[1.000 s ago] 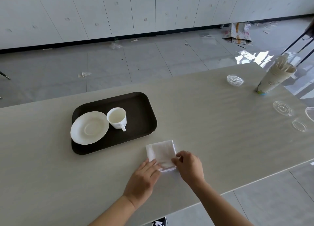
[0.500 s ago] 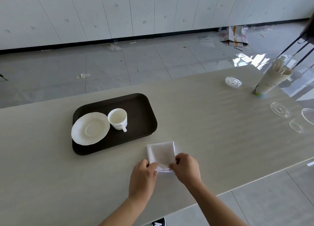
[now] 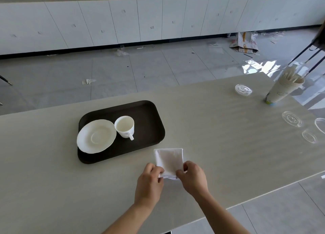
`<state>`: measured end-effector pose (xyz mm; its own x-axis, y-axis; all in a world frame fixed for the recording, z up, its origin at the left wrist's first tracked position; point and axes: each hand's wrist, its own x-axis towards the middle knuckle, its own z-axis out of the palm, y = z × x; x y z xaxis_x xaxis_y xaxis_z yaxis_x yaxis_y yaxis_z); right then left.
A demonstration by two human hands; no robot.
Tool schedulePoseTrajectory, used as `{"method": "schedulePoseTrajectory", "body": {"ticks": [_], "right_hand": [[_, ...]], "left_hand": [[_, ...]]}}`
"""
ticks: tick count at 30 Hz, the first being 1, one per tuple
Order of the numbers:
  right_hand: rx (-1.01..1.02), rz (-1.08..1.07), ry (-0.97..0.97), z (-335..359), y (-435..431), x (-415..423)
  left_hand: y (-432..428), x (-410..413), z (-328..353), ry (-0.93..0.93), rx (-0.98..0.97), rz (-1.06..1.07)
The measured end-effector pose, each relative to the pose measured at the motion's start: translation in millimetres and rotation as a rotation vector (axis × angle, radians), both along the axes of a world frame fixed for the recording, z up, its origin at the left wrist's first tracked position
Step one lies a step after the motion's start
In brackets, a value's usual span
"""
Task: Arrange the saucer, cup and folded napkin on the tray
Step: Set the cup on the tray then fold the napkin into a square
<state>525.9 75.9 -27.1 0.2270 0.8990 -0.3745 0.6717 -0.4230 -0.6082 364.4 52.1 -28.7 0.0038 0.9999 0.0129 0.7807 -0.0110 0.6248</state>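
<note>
A dark brown tray (image 3: 151,117) lies on the pale table. On its left part rests a white saucer (image 3: 96,136), and a white cup (image 3: 124,126) stands upright just right of it, handle toward me. A folded white napkin (image 3: 169,160) lies on the table just off the tray's near right corner. My left hand (image 3: 149,184) pinches the napkin's near left corner. My right hand (image 3: 192,178) pinches its near right corner. The napkin's near edge is hidden under my fingers.
At the table's right end stand a paper cup (image 3: 281,91) full of wooden sticks and several clear plastic lids (image 3: 243,89), (image 3: 291,118). The table's near edge runs just behind my forearms. Litter and a torn carton (image 3: 244,42) lie on the floor beyond.
Both hands went from pressing flat on the napkin's near edge to pinching its two near corners. The napkin, the tray, the saucer and the cup have stayed in place.
</note>
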Motion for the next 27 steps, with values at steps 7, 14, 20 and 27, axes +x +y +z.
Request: {"method": "schedulePoseTrajectory", "body": {"ticks": [7,14,20,27], "right_hand": [[0.061,0.037,0.020,15,21,-9],[0.082,0.070,0.020,28,55,-14],[0.073,0.097,0.016,30,83,-18],[0.070,0.135,0.010,33,120,-26]], "left_hand": [[15,-9,12,-0.022,0.027,0.053],[42,-12,25,0.011,0.044,0.082],[59,-12,26,0.025,0.048,0.126],[90,-8,22,-0.015,0.011,0.232]]}}
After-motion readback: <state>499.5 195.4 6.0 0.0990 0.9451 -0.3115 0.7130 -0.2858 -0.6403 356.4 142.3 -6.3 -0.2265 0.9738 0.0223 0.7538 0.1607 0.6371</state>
